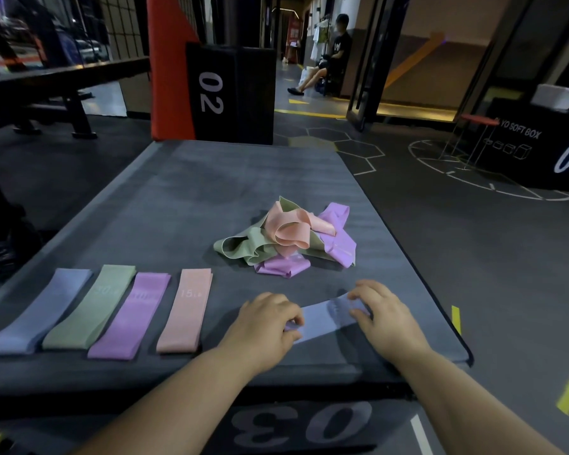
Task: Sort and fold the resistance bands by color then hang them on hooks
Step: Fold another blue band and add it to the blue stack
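Two bare forearms at the near edge, left forearm broad and uncovered down to the bottom of view, right forearm likewise uncovered, left hand bare with short rounded fingers, right hand bare, knuckles softly rounded, wrists plain

Matt, soft, cloth-like stuff is what the blue band, green band, purple band and pink band seem to be made of, tbh. The same smooth matt finish is seen on the pale blue band. The tangled pile looks thinner and floppier, and a faint sheen is caught on its pink loop. The box top is covered in grey matt material with a fine streaky grain. The black box is wrapped in a smooth, slightly shiny skin. The floor is finished dark and matt, kinda rubbery.
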